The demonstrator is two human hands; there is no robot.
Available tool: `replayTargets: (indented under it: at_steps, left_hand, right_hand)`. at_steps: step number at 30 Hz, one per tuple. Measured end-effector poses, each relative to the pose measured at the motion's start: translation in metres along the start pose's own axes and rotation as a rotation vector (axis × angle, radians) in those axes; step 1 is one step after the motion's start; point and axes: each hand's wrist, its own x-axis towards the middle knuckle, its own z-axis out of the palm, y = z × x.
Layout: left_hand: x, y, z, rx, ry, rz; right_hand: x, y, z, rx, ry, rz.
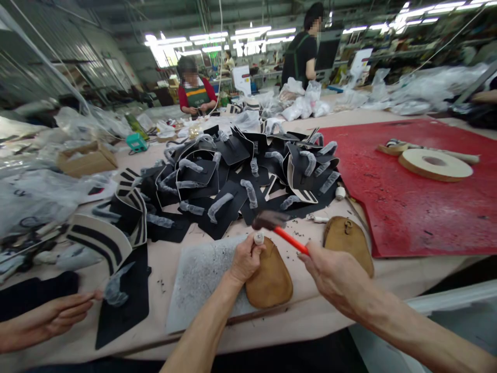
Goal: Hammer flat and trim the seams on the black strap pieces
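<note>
My left hand [247, 258] is closed around a small tool with a white round top [259, 238], held upright at the upper edge of a brown leather piece [269, 277]. That piece lies partly on a pale, speckled board [202, 280]. In my right hand [330, 274] is a hammer [291, 239] with an orange-red handle; its dark head, blurred, hovers just above the white top. To the right lies a second brown leather piece [347, 241] with a small metal ring fitting near its top.
Behind the board rises a heap of black panels [229, 197] with plastic-wrapped handles. On a red sheet [407, 207] at right rests a tape roll [435, 163]. A co-worker's hand [58, 316] is at left near a striped panel [103, 238]. A cardboard box [87, 158] stands farther back.
</note>
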Motion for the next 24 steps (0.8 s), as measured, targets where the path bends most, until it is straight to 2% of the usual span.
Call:
replayTargets:
  at_steps: [2, 3, 5, 7, 8, 9, 10, 14, 15, 17, 19, 24]
  left_hand:
    - [0.000, 0.000, -0.001, -0.017, 0.003, -0.006]
    - [0.000, 0.000, -0.001, -0.026, -0.002, -0.009]
    - [0.000, 0.001, -0.003, -0.033, -0.013, -0.014]
    - [-0.001, 0.002, -0.003, -0.018, -0.015, -0.014]
    - [-0.001, 0.002, -0.004, -0.007, -0.011, -0.014]
    - [-0.001, 0.002, -0.004, -0.003, -0.013, -0.015]
    - [-0.002, 0.002, -0.004, -0.006, -0.018, -0.012]
    - [-0.003, 0.000, -0.003, -0.018, -0.059, 0.022]
    - [-0.004, 0.000, -0.003, 0.003, -0.059, 0.031]
    - [-0.004, -0.001, -0.003, 0.052, -0.051, 0.038]
    - [-0.004, -0.001, -0.003, 0.082, -0.049, 0.043]
    - [-0.003, -0.001, -0.004, 0.125, -0.029, 0.035]
  right_hand:
    - [0.003, -0.003, -0.003, -0.091, -0.096, -0.038]
    - [0.005, -0.006, -0.009, -0.100, -0.086, -0.057]
    - [0.009, -0.018, -0.027, -0.049, 0.067, -0.096]
    - [0.012, -0.030, -0.043, 0.036, 0.318, -0.091]
    - [0.013, -0.034, -0.045, 0.065, 0.420, -0.078]
    - [0.013, -0.036, -0.044, 0.075, 0.454, -0.068]
    - [0.013, -0.036, -0.039, 0.057, 0.419, -0.053]
    - [0.010, -0.016, -0.010, -0.144, -0.105, 0.011]
    - [0.010, -0.009, -0.006, -0.179, -0.171, 0.040]
    - [0.011, 0.004, 0.000, -0.185, -0.176, 0.081]
    - [0.013, 0.018, 0.009, -0.104, -0.126, 0.131]
    - [0.014, 0.042, 0.047, 0.092, -0.084, 0.231]
